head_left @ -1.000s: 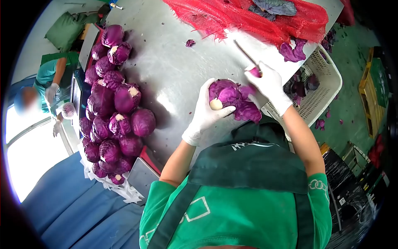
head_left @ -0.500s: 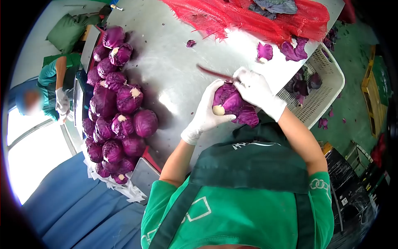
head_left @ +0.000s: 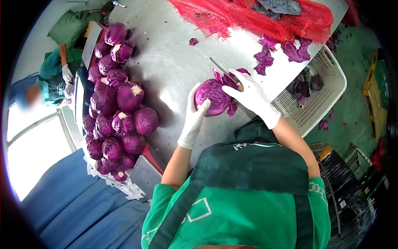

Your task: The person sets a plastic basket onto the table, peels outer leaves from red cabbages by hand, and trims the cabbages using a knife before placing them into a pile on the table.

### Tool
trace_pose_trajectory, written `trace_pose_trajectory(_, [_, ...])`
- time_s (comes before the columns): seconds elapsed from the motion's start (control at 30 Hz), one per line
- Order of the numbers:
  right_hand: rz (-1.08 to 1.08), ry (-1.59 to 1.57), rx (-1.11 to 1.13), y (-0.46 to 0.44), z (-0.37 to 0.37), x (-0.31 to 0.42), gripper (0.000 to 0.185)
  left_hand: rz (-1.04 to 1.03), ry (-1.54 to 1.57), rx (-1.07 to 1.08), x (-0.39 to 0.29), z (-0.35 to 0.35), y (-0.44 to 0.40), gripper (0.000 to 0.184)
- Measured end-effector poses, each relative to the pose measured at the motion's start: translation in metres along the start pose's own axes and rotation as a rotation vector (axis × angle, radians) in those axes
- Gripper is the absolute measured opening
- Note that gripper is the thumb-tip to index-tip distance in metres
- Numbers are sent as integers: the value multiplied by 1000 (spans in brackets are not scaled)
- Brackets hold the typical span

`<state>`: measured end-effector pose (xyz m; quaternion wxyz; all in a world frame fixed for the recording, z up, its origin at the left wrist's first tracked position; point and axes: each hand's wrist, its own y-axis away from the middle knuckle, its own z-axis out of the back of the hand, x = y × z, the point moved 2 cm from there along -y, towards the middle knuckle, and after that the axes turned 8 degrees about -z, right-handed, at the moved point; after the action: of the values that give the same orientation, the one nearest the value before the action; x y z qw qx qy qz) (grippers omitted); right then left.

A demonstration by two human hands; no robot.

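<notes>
Steadying the purple cabbage (head_left: 213, 98)

Your left hand (head_left: 194, 113) is cupping it above the surface (head_left: 166, 54), grip curved around its side, probably for stability. Your right hand (head_left: 251, 93) is clasping the knife (head_left: 219, 66), apparently leaving the thumb free for touching leaves.

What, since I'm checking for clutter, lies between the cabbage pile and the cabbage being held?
In the head view, a mostly bare stretch of grey table, then the gloved left hand, holding the cabbage on the side facing the pile.

Green short-sleeved shirt (head_left: 248, 216) – white chain-like print (head_left: 316, 189) on right sleeve (head_left: 321, 207) – dark green apron (head_left: 248, 170), white glove (head_left: 189, 128) on each hand (head_left: 250, 94)
</notes>
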<state>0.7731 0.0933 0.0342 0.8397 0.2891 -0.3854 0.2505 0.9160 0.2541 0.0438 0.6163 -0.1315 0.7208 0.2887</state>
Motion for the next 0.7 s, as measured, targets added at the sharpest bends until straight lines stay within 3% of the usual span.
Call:
trace_pose_trajectory(0.1, [-130, -159, 38, -26, -27, -6, 58, 23, -51, 33, -6, 1, 0, 68])
trace_pose_trajectory(0.13, [-40, -74, -76, -28, -29, -5, 41, 22, -51, 30, -8, 0, -1, 68])
trace_pose_trajectory(0.23, [128, 210, -98, -38, -12, 0, 32, -53, -172, 63, -11, -3, -5, 69])
trace_pose_trajectory(0.27, [88, 301, -139, -45, -9, -9, 26, -47, -164, 55, -11, -3, -6, 68])
trace_pose_trajectory(0.37, [-9, 12, -311, -62, 16, -51, 27, 5, -120, -36, -6, -1, -16, 65])
trace_pose_trajectory(0.43, [-19, 133, -325, -31, 43, -15, 36, 92, -84, -117, 1, -3, -11, 64])
trace_pose_trajectory(0.5, [-19, -208, -238, -6, 19, -14, 31, 72, -147, -193, 5, -13, -16, 65])
trace_pose_trajectory(0.57, [228, -100, -213, 9, -6, -15, 30, 124, -87, -162, -8, -24, -14, 82])
trace_pose_trajectory(0.63, [203, -146, -265, 6, -5, -11, 30, -211, -769, 187, -32, -37, -10, 104])
trace_pose_trajectory(0.67, [181, -204, -315, 6, -5, -11, 30, -179, -848, 197, -30, -39, -12, 118])
trace_pose_trajectory(0.7, [194, -122, -321, 6, -2, -11, 30, -179, -858, 200, -27, -41, -14, 118])
